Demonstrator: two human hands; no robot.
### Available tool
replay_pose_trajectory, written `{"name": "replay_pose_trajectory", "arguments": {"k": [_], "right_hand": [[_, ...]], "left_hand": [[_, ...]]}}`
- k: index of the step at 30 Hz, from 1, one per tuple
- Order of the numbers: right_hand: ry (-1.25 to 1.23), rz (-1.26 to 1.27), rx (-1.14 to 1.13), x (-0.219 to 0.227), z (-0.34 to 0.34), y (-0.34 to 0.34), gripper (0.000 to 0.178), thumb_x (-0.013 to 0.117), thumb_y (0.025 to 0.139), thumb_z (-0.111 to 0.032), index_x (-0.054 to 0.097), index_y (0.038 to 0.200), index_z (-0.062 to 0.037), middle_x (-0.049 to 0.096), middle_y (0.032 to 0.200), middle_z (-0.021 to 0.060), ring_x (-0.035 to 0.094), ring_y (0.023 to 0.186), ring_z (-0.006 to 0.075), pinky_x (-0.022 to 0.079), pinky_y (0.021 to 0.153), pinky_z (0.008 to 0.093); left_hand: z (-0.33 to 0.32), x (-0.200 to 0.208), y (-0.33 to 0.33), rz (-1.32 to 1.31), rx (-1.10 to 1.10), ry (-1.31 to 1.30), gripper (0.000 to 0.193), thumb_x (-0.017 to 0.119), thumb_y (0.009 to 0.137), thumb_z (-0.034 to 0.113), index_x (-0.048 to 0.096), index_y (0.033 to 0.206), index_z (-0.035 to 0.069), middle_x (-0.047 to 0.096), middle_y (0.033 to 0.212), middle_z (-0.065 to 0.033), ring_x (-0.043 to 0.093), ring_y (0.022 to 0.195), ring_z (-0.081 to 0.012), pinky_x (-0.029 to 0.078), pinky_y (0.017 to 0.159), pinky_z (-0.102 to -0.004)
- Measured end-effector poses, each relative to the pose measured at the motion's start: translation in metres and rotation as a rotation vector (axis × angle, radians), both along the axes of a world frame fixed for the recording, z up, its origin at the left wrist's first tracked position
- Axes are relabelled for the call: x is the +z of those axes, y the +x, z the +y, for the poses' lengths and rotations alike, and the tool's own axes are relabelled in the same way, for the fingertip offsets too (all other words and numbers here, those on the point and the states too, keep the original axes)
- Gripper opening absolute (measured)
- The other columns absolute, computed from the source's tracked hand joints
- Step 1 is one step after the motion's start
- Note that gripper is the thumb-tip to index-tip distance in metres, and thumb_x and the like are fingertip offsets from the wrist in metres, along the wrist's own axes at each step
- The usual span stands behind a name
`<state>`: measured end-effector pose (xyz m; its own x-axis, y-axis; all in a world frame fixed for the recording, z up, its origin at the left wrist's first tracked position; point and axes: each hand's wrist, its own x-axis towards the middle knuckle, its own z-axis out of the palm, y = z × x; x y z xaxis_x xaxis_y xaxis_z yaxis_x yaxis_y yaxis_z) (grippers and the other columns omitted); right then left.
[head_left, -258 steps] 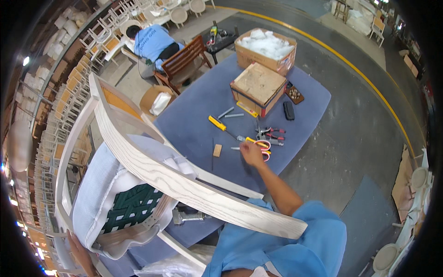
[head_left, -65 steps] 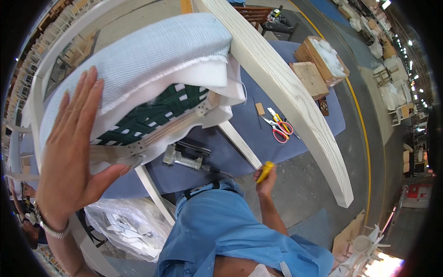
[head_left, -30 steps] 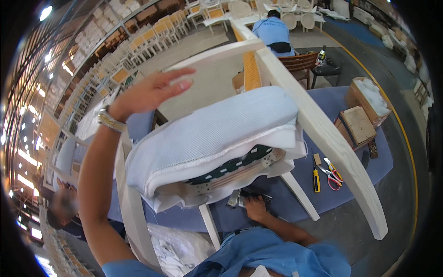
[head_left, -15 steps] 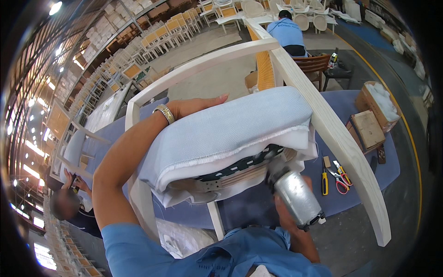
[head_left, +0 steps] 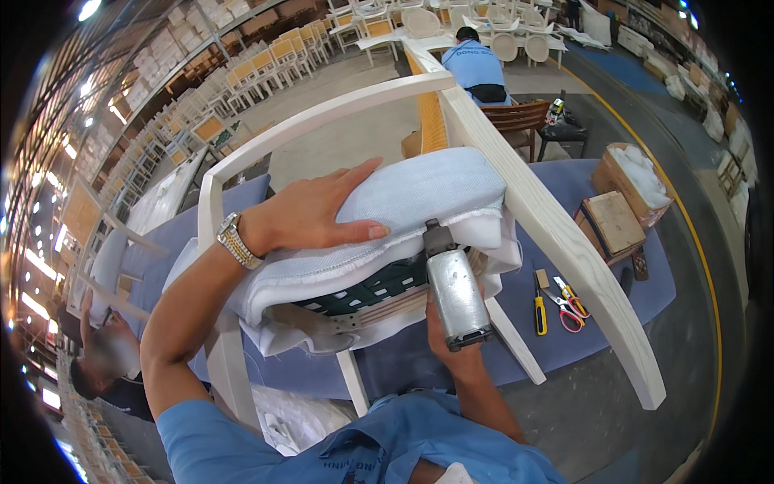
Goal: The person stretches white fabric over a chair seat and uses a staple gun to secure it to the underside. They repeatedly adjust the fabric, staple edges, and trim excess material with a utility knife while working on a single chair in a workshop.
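A pale wooden armchair frame (head_left: 556, 214) lies tipped on the table, its seat covered in light blue-white fabric (head_left: 439, 173). My left hand (head_left: 310, 211) lies flat on that fabric, fingers and thumb spread near the frayed edge. In my right hand (head_left: 445, 337) is a silver pneumatic staple gun (head_left: 458, 292); its dark nose is at the cover's frayed edge, though contact cannot be told. Below the edge hang white padding layers, and the seat's underside shows dark green webbing (head_left: 367, 292) and wooden slats. The gun's body hides part of my right fingers.
On the blue-covered table (head_left: 641, 282) to the right lie a yellow screwdriver (head_left: 540, 315), red-handled scissors (head_left: 571, 317), a yellow cutter (head_left: 568, 290) and cartons (head_left: 637, 181). A person (head_left: 476, 68) sits beyond; another (head_left: 109, 363) works at the left.
My left hand has come nearer over the seat and spread its fingers by the frayed edge. The staple gun has swung more upright, its nose now at the fabric edge. The view has shifted.
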<state>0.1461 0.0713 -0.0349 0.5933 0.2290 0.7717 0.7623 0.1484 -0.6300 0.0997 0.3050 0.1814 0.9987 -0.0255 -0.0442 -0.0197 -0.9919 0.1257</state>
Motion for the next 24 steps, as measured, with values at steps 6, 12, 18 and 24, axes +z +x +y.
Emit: {"name": "replay_pose_trajectory", "arguments": {"k": [6,12,18,24], "right_hand": [[-0.066,0.163,0.160,-0.024,0.001,-0.015,0.055,0.076,0.084,-0.008,0.056,0.133,0.0091,0.066,0.124,0.0225,0.070,0.101,0.0306,0.056,0.089,0.0371],[-0.064,0.158,0.340,0.001,-0.002,-0.039,0.063,0.078,0.084,-0.014,0.053,0.137,0.0091,0.065,0.127,0.0241,0.072,0.106,0.0331,0.057,0.090,0.0383],[0.054,0.275,0.421,0.010,0.008,-0.050,0.072,0.083,0.081,-0.019,0.050,0.140,0.0073,0.063,0.129,0.0248,0.072,0.107,0.0343,0.058,0.089,0.0384],[0.014,0.052,0.333,0.026,0.007,-0.042,0.083,0.086,0.077,-0.021,0.045,0.144,0.0053,0.064,0.125,0.0228,0.071,0.107,0.0346,0.057,0.091,0.0393]], "left_hand": [[-0.023,-0.002,-0.019,-0.084,0.083,0.147,0.105,0.059,0.086,0.074,0.029,0.159,0.004,0.046,0.148,-0.0317,0.059,0.123,-0.0477,0.050,0.102,-0.0513],[-0.030,-0.012,-0.023,-0.169,0.077,0.209,0.101,0.074,0.082,0.053,0.028,0.159,0.007,0.048,0.147,-0.0304,0.060,0.118,-0.0481,0.050,0.098,-0.0551],[-0.038,-0.013,-0.025,-0.168,0.112,0.216,0.105,0.081,0.076,0.038,0.025,0.160,0.007,0.047,0.146,-0.0299,0.057,0.122,-0.0476,0.047,0.100,-0.0561],[-0.041,-0.009,-0.025,-0.122,0.137,0.215,0.107,0.083,0.075,0.031,0.023,0.161,0.007,0.046,0.147,-0.0297,0.057,0.121,-0.0489,0.046,0.100,-0.0569]]}}
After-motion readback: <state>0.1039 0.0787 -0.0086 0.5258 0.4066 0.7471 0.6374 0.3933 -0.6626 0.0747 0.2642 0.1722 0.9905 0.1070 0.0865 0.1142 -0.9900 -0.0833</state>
